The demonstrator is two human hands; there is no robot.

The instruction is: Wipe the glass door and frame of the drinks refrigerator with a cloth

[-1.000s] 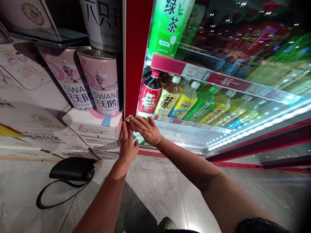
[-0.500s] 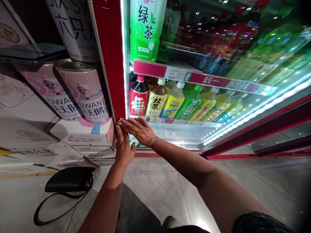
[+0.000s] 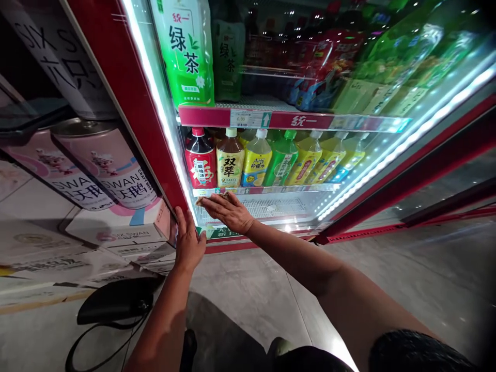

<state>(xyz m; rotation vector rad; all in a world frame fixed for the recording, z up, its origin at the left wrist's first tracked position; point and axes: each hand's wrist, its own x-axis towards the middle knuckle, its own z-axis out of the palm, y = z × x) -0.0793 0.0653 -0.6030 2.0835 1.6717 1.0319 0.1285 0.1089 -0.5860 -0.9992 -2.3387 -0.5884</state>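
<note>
My right hand [image 3: 230, 214] lies almost flat over a crumpled brownish cloth [image 3: 200, 200], pressing it against the lower left of the glass front of a lit drinks cooler. Only the edges of the cloth show around the fingers. Below and to the left, my left hand [image 3: 189, 244] rests on the lower part of the cooler's red frame [image 3: 153, 165], its fingers extended and thumb apart, with nothing held. Behind the glass, above my right hand, stands a row of bottles, including a red-labelled bottle [image 3: 200, 164] and a cream-labelled bottle [image 3: 230, 164].
Large green tea bottles, one at the front left [image 3: 188, 62], fill the shelf above. Left of the cooler stand pink cans [image 3: 126, 173] on a white carton [image 3: 116, 227]. A black bag [image 3: 116, 299] with a strap lies on the grey tiled floor [image 3: 240, 289].
My right hand has moved with the cloth from the red frame rightward onto the glass, apart from my left hand. My left hand stays at the frame's edge. The view has shifted right.
</note>
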